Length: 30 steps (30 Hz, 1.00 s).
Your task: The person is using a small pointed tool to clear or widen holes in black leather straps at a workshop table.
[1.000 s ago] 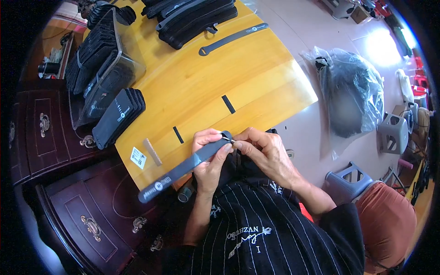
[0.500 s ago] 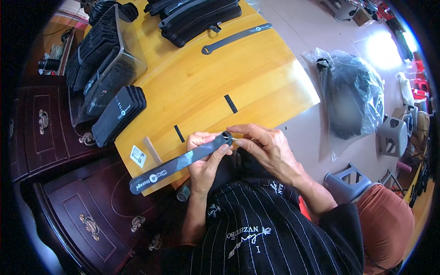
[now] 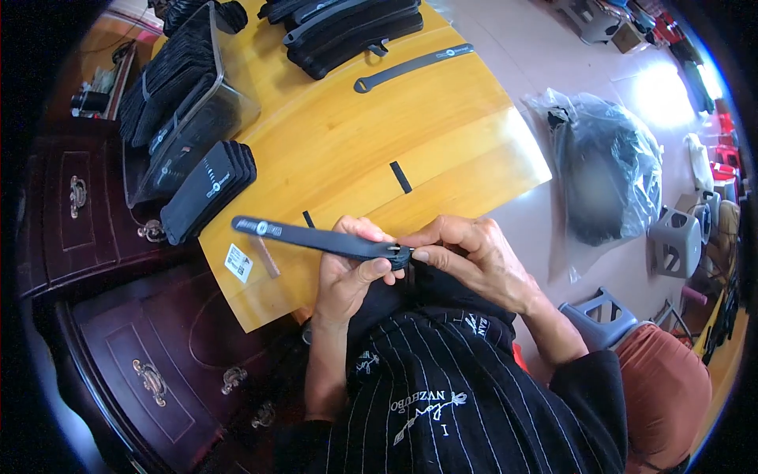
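A dark grey storage strap [image 3: 308, 235] with a rounded tip and a pale printed mark is gripped at its near end by my left hand [image 3: 345, 280], fingers beneath and thumb at the side. Its free end reaches out leftward over the table. My right hand [image 3: 474, 259] pinches thumb and forefinger together at the strap's held end, where a small shiny metal piece [image 3: 392, 248] shows. Its full shape is hidden by my fingertips. Another flat strap [image 3: 410, 68] with a slotted end lies at the table's far side, apart from my hands.
Two short black strips [image 3: 400, 178] and a white label [image 3: 238, 262] lie on the yellow table [image 3: 324, 130]. Stacked straps [image 3: 209, 189] stand beside a clear bin [image 3: 223, 83] of straps at left; more straps [image 3: 351, 35] lie at the back. A plastic bag [image 3: 604, 170] and grey stools [image 3: 600, 317] are at right.
The strap's free end has swung away from me, from the table's near left edge up over the tabletop. Both hands stay together at its near end, slightly lower.
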Each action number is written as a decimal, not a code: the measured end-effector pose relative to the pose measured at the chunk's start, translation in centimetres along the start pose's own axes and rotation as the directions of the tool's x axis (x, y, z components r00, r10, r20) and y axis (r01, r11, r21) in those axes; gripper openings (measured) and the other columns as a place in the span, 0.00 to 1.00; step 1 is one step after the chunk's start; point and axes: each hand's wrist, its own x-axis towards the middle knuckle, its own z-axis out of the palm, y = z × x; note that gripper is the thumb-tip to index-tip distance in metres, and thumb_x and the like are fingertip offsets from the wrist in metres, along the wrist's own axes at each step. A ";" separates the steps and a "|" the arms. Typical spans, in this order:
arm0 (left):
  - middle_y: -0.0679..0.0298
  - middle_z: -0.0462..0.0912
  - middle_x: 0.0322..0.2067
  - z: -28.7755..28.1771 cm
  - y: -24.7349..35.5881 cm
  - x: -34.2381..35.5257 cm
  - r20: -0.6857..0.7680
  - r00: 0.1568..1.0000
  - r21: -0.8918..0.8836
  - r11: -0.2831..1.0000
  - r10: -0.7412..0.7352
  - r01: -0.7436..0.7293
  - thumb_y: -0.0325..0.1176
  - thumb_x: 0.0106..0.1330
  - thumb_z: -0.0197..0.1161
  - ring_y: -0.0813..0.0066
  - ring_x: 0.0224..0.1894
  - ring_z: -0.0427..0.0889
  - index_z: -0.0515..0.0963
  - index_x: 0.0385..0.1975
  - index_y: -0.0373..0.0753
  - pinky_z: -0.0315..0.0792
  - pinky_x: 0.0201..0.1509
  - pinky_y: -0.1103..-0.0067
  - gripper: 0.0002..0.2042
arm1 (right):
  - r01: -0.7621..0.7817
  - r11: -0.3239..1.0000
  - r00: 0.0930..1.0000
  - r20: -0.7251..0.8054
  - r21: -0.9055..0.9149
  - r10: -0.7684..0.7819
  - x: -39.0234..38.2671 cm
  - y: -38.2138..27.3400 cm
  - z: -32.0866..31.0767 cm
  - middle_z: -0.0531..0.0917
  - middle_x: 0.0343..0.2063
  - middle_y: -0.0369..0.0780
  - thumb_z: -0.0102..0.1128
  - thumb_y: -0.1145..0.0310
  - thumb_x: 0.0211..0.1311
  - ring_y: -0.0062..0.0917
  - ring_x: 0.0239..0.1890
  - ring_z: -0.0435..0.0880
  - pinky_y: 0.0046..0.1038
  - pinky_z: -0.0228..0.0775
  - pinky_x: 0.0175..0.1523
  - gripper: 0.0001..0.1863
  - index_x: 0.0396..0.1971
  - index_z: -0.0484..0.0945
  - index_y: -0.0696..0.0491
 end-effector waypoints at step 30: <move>0.57 0.74 0.35 4.4 0.9 -1.4 -0.219 0.975 0.106 0.994 0.019 0.005 0.20 0.56 0.64 0.74 0.28 0.79 0.59 0.49 0.34 0.74 0.27 0.84 0.23 | 0.193 0.933 0.953 -0.169 -0.303 -0.252 0.7 -2.0 0.6 0.80 0.25 0.41 0.63 0.75 0.56 0.27 0.26 0.82 0.25 0.71 0.30 0.10 0.39 0.82 0.56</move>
